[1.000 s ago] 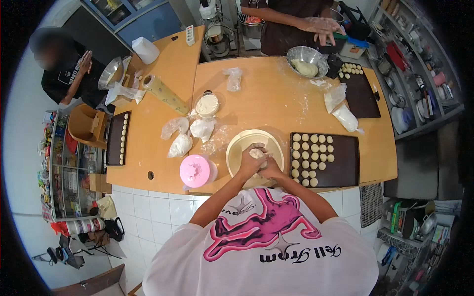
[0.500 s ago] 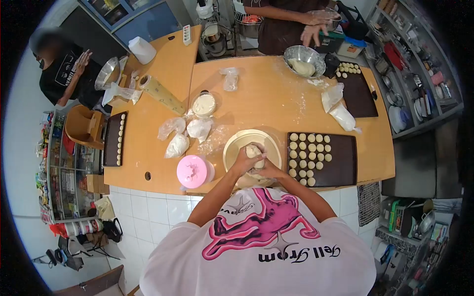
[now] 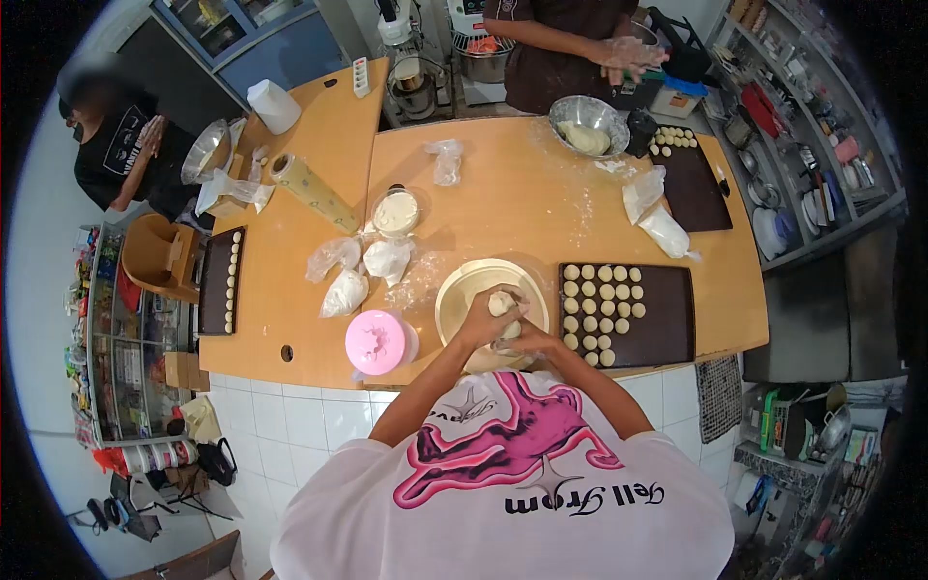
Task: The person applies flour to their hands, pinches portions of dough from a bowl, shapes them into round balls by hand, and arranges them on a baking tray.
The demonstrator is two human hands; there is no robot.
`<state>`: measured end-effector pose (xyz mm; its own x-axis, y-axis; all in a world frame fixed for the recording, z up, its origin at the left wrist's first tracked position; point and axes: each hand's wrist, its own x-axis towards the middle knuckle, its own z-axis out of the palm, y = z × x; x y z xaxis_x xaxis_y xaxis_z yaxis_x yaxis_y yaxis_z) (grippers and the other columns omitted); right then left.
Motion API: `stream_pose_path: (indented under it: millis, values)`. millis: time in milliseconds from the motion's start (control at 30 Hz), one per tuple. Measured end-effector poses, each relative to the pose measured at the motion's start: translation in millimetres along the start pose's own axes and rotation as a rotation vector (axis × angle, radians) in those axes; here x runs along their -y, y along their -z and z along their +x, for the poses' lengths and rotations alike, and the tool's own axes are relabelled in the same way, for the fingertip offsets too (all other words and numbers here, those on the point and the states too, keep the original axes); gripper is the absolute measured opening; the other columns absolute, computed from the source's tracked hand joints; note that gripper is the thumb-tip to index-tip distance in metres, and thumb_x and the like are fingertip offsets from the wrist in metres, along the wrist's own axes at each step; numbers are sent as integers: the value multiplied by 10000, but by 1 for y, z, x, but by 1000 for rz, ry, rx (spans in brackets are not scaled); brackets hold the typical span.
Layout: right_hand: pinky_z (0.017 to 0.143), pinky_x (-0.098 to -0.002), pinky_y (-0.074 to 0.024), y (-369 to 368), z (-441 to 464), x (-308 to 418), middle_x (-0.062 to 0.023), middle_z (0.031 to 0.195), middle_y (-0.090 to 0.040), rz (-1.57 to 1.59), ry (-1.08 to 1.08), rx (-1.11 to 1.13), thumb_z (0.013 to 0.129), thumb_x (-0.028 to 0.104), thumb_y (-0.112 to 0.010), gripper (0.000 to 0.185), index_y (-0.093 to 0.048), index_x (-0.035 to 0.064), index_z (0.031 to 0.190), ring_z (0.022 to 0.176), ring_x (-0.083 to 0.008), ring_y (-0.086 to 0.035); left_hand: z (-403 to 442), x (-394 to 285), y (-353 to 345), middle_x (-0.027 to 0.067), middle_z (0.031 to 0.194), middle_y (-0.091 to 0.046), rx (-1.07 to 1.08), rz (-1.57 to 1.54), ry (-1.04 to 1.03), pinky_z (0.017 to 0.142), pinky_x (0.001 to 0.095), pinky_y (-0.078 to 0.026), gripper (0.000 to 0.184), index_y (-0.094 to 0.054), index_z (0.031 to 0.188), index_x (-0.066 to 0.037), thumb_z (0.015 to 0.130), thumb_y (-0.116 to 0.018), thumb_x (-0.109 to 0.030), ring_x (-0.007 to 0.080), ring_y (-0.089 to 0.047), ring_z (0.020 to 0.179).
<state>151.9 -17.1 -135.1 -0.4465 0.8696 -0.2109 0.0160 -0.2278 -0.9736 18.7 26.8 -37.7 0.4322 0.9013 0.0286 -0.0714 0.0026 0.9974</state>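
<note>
A pale lump of dough (image 3: 501, 304) is held between my two hands, above a cream-coloured bowl (image 3: 448, 307) near the table's front edge. My left hand (image 3: 480, 318) wraps around the dough from the left, its fingers closed on it. On the other side my right hand (image 3: 528, 337) grips the lower part of the same dough. Part of the dough is hidden by my fingers. To the right of the bowl lies a dark baking tray (image 3: 657, 324) with rows of small round dough balls (image 3: 589, 305) on its left half.
Left of the bowl stand a pink-lidded container (image 3: 377, 343), bags of white powder (image 3: 345, 292) and a tub of powder (image 3: 396, 213). A co-worker (image 3: 570, 58) stands across the table by a metal bowl (image 3: 619, 126); another person (image 3: 130, 145) is at the far left.
My hands have shifted slightly around the dough, with a rounded part now bulging at the top. The co-worker across the table has brought both hands together. The view has moved a little.
</note>
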Motion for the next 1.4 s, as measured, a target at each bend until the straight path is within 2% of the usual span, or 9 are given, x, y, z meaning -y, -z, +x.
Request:
stream_pose_path:
  millis: [167,467,600,700,900,1000,1133,1300,1400]
  values:
    - [1017,-350,-386,3,2,-20,-108,1264,-535,54,-128,86,660,213,-845,831,-420,47,1356,1187,-213,-486,-8,6,15,15,674,-579,138,146,99,650,269,-448,284,-595,704,-37,760,-793,-233,87,-535,688]
    - [907,-320,-467,2,3,-6,-94,1117,-607,38,-111,201,773,174,-745,704,-380,13,1352,1022,-176,-587,-9,14,11,6,607,-571,-88,83,388,602,255,-440,339,-582,625,-32,873,-686,-239,71,-529,616]
    - [918,-310,-454,-2,-1,-3,-59,1078,-636,75,-109,16,752,157,-737,472,-576,50,1182,994,-162,-596,-4,0,5,38,650,-611,-99,39,52,619,281,-480,277,-617,716,4,902,-644,-199,104,-558,627]
    - [892,-304,-465,6,8,-23,-68,1081,-632,124,-115,199,753,198,-733,510,-558,52,1209,950,-172,-610,-5,1,5,51,675,-650,-109,61,-12,640,275,-493,256,-650,744,13,912,-629,-180,100,-572,642]
    - [768,-294,-496,-9,-4,17,-64,1030,-648,-79,-310,-50,760,210,-730,483,-577,55,1191,906,-165,-617,-7,-3,8,46,626,-627,-159,114,253,500,278,-439,343,-608,631,-32,857,-710,-271,87,-538,544]
    - [728,-284,-496,7,18,-65,-90,1060,-637,25,-201,80,741,229,-751,622,-510,52,1286,902,-167,-616,-4,11,7,34,599,-609,-207,84,215,472,273,-423,357,-553,573,-67,800,-772,-235,86,-513,505]
    - [913,-302,-450,0,4,-7,-95,1155,-592,86,-150,30,703,150,-789,771,-403,38,1361,1064,-167,-551,-8,8,6,23,556,-591,-190,98,187,461,260,-405,384,-533,534,-69,781,-783,-226,72,-510,488]
    - [857,-293,-473,3,3,-3,-60,1031,-634,8,-264,29,715,153,-775,669,-464,26,1294,953,-145,-588,-9,15,-1,10,518,-554,-331,89,221,449,274,-388,382,-550,539,-54,821,-737,-232,79,-492,461]
    - [836,-284,-474,-1,3,8,-63,1042,-631,16,-116,84,730,159,-756,630,-481,26,1281,947,-140,-589,-8,8,-2,1,514,-527,-366,103,234,463,274,-390,405,-531,533,-64,850,-705,-247,94,-466,447]
